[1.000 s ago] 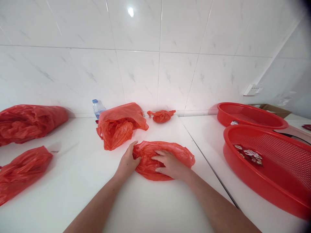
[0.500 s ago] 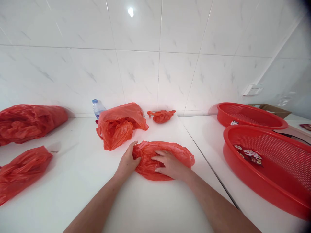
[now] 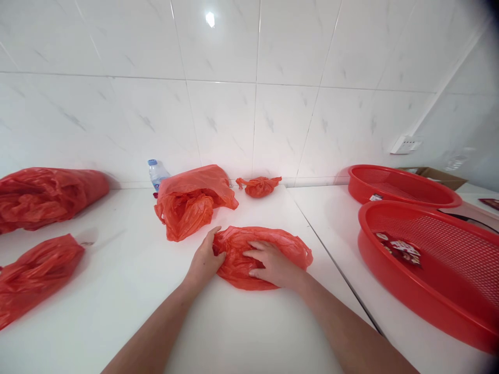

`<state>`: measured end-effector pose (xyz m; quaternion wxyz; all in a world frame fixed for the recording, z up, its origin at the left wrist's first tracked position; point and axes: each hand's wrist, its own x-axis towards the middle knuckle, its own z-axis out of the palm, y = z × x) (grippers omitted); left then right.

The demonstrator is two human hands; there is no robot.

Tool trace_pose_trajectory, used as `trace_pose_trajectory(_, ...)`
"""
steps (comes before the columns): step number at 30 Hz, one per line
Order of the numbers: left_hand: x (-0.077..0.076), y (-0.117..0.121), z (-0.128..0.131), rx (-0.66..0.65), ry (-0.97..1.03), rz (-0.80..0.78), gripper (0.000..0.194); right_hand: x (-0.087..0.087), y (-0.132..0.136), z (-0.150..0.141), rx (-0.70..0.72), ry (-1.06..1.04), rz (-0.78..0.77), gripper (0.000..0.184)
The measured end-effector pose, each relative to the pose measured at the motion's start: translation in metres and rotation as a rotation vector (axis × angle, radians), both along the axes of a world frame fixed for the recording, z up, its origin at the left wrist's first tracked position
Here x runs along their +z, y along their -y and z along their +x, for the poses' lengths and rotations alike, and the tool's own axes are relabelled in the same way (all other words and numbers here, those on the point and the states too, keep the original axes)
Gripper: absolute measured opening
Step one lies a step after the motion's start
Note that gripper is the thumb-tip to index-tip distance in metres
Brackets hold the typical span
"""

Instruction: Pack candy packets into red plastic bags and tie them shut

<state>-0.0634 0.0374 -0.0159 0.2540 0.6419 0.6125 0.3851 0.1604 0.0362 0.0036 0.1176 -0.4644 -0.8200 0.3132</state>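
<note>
A crumpled red plastic bag [image 3: 288,249] lies on the white table in front of me. My left hand [image 3: 205,262] rests against its left end, thumb and forefinger spread apart at the bag's edge; the other fingers are mostly hidden. On top of the bag lies my right hand [image 3: 273,265], its fingers spread and pointing left across the folds. Whatever the bag may contain cannot be seen. Just behind it, a larger red plastic bag [image 3: 195,195] sits with its crumpled mouth facing me. A small knotted red bag [image 3: 260,187] stands near the wall.
Two more red bags, a big one [image 3: 78,192] and a flatter one [image 3: 39,270], lie at the left. A water bottle [image 3: 155,174] stands by the wall. To the right are a red basket [image 3: 421,306] holding a printed packet [image 3: 401,249], another red basket [image 3: 358,187] and a cardboard box [image 3: 448,179].
</note>
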Motion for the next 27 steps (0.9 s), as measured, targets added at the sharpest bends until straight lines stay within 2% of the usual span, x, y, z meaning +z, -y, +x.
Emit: trace_pose_trajectory(27,0.0024,-0.0002,0.0003,-0.004,-0.013,-0.01,0.065,-0.0026,-0.0003,0.0003,0.007,0.0,0.017,0.052)
